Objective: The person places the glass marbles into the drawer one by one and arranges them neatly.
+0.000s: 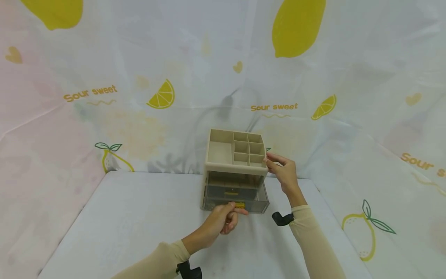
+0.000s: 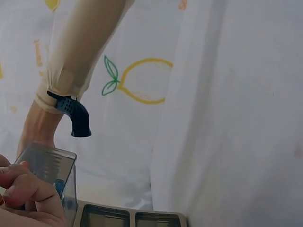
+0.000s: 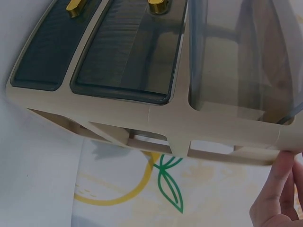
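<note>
A cream desktop drawer organizer [image 1: 219,168] stands on the white table, with a divided open top and smoky see-through drawers. Its top drawer [image 1: 262,207] is pulled out toward the person; in the right wrist view the two lower drawers [image 3: 128,56] sit closed, with gold knobs. At the front of the pulled-out drawer, my left hand [image 1: 217,223] pinches the gold handle [image 1: 240,205] between thumb and index finger. My right hand [image 1: 283,172] holds the organizer's upper right edge by the fingertips. In the left wrist view the drawer's clear side [image 2: 68,184] rises beside the left hand.
Behind the organizer hangs a pale cloth backdrop [image 1: 195,135] printed with lemons and lettering, which also lines both sides. White table surface [image 1: 139,217] stretches to the organizer's left. Each sleeve carries a black wrist mount [image 1: 282,219].
</note>
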Motion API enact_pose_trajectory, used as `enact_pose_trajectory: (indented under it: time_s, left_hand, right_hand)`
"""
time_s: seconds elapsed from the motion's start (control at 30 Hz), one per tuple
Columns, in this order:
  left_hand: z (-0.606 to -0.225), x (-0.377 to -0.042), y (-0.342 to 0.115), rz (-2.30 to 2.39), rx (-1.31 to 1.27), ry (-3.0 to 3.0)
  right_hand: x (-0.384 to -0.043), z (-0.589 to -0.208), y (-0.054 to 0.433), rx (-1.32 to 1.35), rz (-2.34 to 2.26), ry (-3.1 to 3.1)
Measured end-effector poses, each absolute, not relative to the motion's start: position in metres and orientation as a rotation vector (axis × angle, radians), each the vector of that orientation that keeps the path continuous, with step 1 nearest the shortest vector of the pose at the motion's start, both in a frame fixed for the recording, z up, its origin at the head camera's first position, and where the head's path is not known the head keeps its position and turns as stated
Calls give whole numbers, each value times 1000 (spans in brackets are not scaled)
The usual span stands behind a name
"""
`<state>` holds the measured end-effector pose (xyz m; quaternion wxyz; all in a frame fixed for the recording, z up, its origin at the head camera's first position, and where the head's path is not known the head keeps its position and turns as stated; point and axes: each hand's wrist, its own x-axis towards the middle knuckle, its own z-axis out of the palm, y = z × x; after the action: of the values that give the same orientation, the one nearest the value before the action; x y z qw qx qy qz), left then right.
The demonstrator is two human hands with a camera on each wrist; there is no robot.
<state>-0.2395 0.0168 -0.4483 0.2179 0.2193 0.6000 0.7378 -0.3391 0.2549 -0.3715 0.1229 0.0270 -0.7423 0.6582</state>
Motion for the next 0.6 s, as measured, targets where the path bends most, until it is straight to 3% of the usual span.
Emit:
enact_pose_trajectory:
  time_s: [0.6]
  left_hand:
    - [-449,-258,17,2085,600,1725]
  right_hand:
    - [-340,-373,255,93,1915,-2168]
